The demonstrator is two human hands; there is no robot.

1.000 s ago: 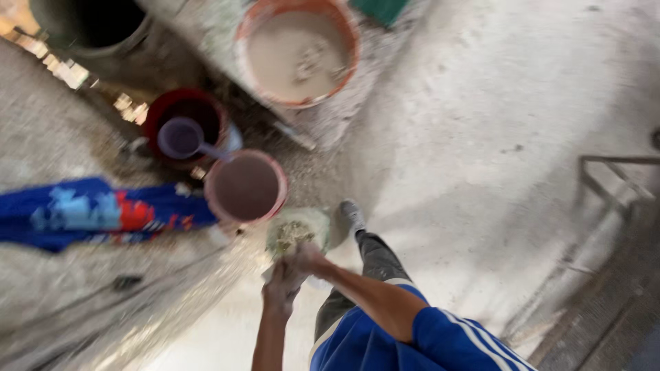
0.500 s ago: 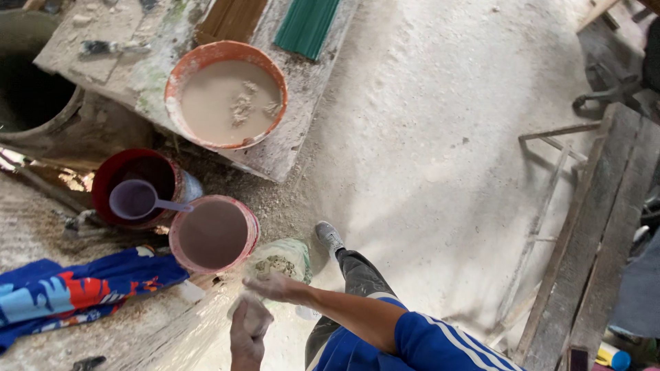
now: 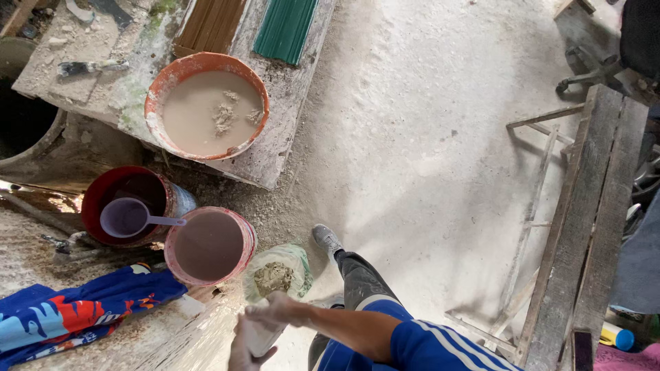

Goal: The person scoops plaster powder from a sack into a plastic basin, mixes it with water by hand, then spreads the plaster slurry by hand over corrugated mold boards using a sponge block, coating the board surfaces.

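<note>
Right hand [image 3: 275, 309] and left hand [image 3: 246, 352], both powder-coated, are closed together around a pale object [image 3: 265, 336] low in view; its kind is unclear. Just beyond lies an open sack of grey powder [image 3: 277, 273], beside the pink bucket [image 3: 210, 246]. The sack looks soft, saggy, fairly heavy; best gripped at the rolled rim.

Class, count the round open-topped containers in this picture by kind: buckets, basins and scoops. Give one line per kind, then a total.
Buckets: 2, the red bucket and the pink bucket
Basins: 1, the orange basin of muddy mix on the slab
Scoops: 1, the purple scoop in the red bucket
Total: 4
</note>
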